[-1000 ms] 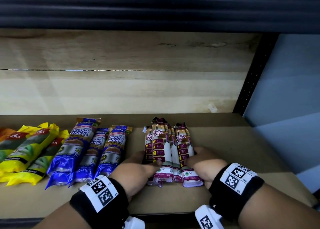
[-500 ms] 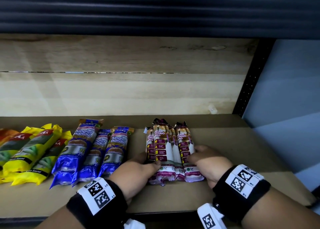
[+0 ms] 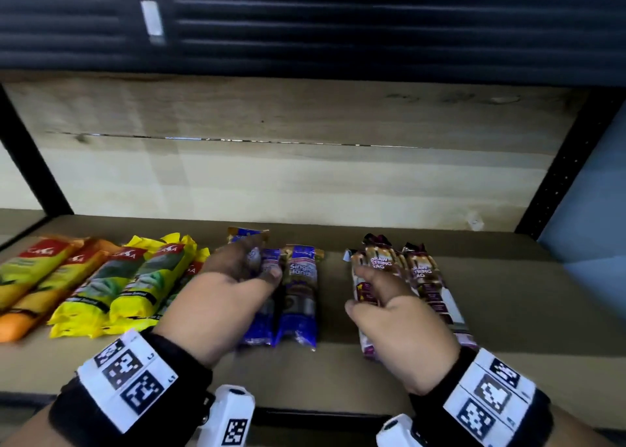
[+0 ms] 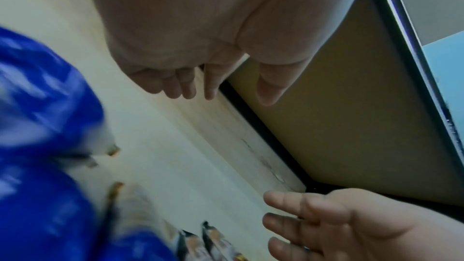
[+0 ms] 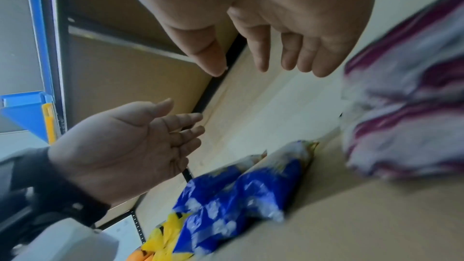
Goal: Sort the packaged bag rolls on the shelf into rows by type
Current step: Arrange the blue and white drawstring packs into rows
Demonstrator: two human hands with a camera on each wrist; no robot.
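Four groups of packaged rolls lie side by side on the shelf board [image 3: 338, 372]: orange packs [image 3: 30, 277] at the far left, then yellow packs [image 3: 135, 284], blue packs [image 3: 301, 294] and maroon drawstring packs [image 3: 423, 277]. My left hand [image 3: 250, 270] hovers over the blue packs with relaxed fingers and holds nothing. Over the left side of the maroon packs my right hand [image 3: 372, 284] hangs open and empty. The wrist views show both palms bare: left hand [image 4: 200, 86], right hand [image 5: 251, 62], with the blue packs [image 5: 238, 192] and maroon packs [image 5: 401, 116] below, blurred.
A pale wooden back panel [image 3: 305, 175] closes the shelf behind the packs. Black uprights stand at the left [image 3: 30, 162] and right [image 3: 559, 175]. A dark corrugated shelf [image 3: 338, 23] runs overhead. Bare board lies right of the maroon packs [image 3: 525, 311].
Both hands have come off the sides of the maroon packs and risen with fingers spread. The left hand has moved left over the blue packs. The view has swung left.
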